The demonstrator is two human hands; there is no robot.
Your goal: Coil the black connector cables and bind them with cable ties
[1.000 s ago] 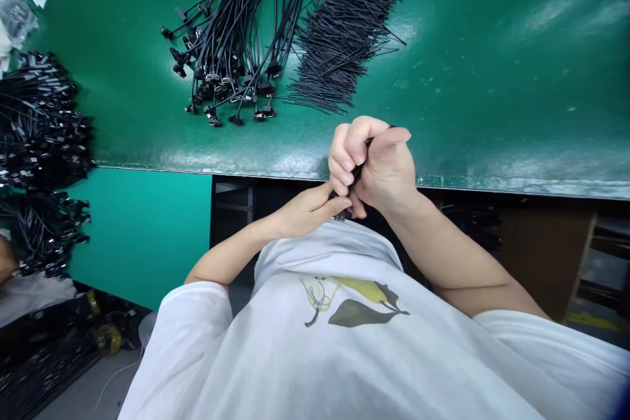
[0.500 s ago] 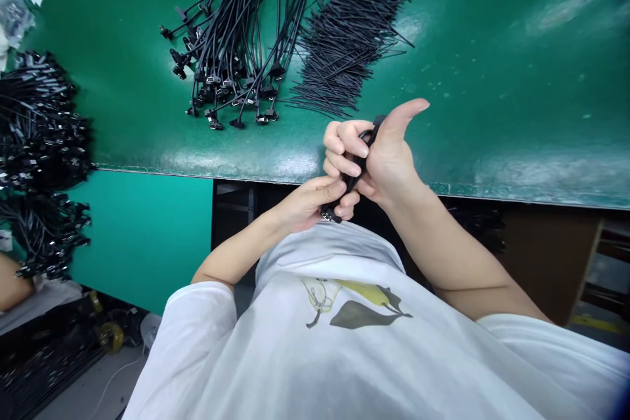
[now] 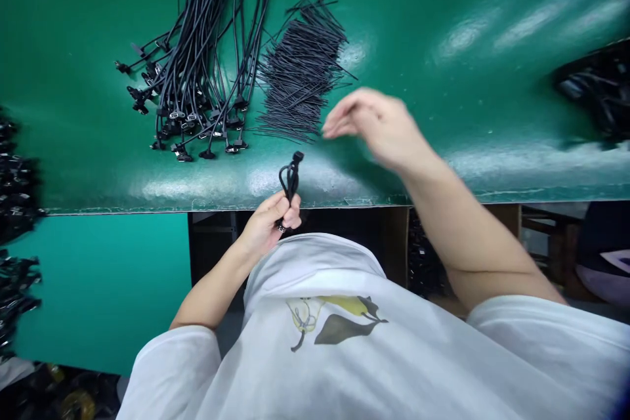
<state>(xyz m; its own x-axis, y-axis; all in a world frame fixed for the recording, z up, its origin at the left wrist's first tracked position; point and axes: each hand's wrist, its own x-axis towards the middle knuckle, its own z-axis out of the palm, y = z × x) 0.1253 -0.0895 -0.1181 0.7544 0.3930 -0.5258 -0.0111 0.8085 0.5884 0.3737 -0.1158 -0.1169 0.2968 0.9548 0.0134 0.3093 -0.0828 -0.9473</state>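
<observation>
My left hand (image 3: 270, 220) is closed around a folded black cable (image 3: 291, 177) at the table's front edge. Loops of the cable and one plug end stick up above my fingers, and a metal connector shows below them. My right hand (image 3: 369, 121), slightly blurred, hovers over the table with loosely curved fingers and nothing visible in them. Just left of its fingertips lies a pile of thin black ties (image 3: 300, 75). Farther left, a bunch of loose black cables (image 3: 197, 72) lies with connector ends toward me.
The green table (image 3: 418, 33) has its front edge close to my body. Dark bundled items (image 3: 600, 88) sit at the far right, and heaped black cables (image 3: 17, 184) at the left edge. A green panel (image 3: 108, 289) stands below the tabletop on the left.
My right hand has come off the cable and moved up toward the ties. The left hand keeps the cable, lower and farther left. The view has turned right.
</observation>
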